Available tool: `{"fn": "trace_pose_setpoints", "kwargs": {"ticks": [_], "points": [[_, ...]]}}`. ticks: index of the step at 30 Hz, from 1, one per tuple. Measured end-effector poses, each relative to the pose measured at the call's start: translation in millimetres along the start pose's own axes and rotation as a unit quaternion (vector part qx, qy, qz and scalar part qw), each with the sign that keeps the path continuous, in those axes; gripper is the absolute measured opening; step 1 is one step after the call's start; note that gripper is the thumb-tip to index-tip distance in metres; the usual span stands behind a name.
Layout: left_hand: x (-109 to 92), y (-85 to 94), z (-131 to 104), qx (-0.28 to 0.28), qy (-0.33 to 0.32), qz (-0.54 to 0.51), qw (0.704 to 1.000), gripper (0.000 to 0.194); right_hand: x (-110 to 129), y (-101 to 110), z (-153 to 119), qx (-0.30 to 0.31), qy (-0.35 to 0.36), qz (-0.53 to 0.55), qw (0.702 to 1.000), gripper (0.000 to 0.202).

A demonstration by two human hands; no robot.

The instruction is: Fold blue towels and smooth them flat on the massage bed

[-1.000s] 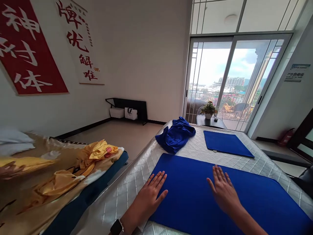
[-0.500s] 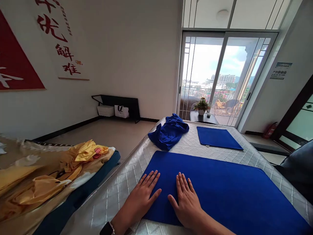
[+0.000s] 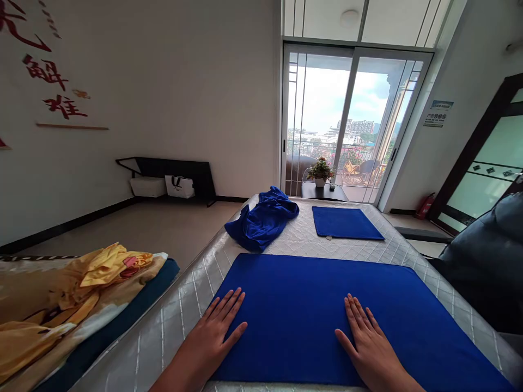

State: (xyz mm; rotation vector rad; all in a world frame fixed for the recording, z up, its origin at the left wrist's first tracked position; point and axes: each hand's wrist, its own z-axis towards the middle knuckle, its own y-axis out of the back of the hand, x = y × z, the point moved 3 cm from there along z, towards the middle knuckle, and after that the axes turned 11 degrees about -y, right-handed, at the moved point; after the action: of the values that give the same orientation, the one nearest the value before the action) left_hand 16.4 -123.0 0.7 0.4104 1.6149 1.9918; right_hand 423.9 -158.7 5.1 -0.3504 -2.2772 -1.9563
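Blue cloth [image 3: 294,310]: plain, smooth, flat. Left hand [image 3: 218,324] at its 9 o'clock, right hand [image 3: 366,338] 6 o'clock, both spread flat.

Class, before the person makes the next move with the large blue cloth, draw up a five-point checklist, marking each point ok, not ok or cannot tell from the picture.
1. Large blue cloth spread flat, no big folds on top: ok.
2. Left hand open, fingers extended, by the cloth's left edge: ok.
3. Right hand open and empty, over the cloth: ok.
4. Bunched blue cloth smoothed out: not ok; it lies crumpled on the quilted mattress.
5. Bunched cloth clear of the large one: cannot tell; their edges nearly meet in this view.
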Motion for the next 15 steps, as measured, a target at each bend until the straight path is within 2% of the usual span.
{"fn": "trace_pose_setpoints", "kwargs": {"ticks": [4, 9, 15], "points": [[2.4, -2.1, -1.4, -0.013, 0.002, 0.007, 1.0, 0.069, -53.1, -3.2, -0.3, -0.022, -0.043, -0.003, 0.999, 0.084], [7.5, -6.0, -1.6, -0.006, 0.006, 0.014, 1.0, 0.069, -117.6, -8.1, 3.6, -0.1, -0.078, 0.002, 0.992, 0.088], [11.9, -7.7, -0.4, 0.009, -0.001, 0.038, 0.999, 0.072, -200.4, -14.3, 7.4, -0.134, -0.108, -0.026, 0.985, 0.095]]}}
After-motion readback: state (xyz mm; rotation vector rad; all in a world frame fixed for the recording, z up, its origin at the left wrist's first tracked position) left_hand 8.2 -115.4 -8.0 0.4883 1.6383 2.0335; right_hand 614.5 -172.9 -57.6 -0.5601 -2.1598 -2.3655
